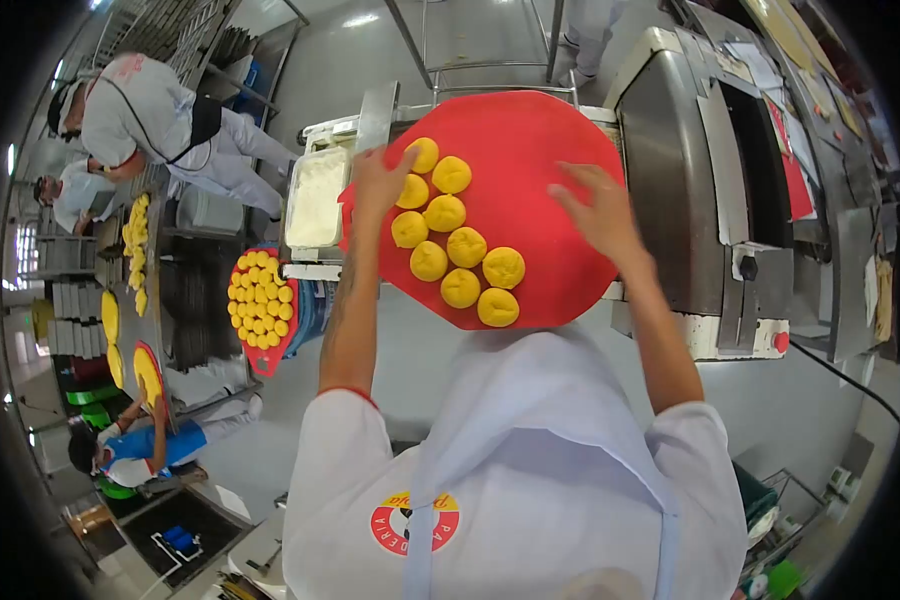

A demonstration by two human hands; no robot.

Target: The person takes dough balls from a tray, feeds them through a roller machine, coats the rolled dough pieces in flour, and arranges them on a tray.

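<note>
A round red board (530,140) lies in front of me, with several yellow dough balls (466,247) grouped on its left half. My left hand (378,185) is over the board's left edge, right beside the upper dough balls; its thumb reaches toward them. Whether it touches one I cannot tell. My right hand (602,212) is over the right part of the board, fingers spread, holding nothing. Left of the board stands a white tub (317,200) with a pale, flour-like filling.
A metal machine (670,190) with a red button (780,342) stands to the right. At left, a second red board (262,362) bears many yellow dough balls. Co-workers (160,120) stand along a table on the left, one (150,445) handling a board of yellow dough.
</note>
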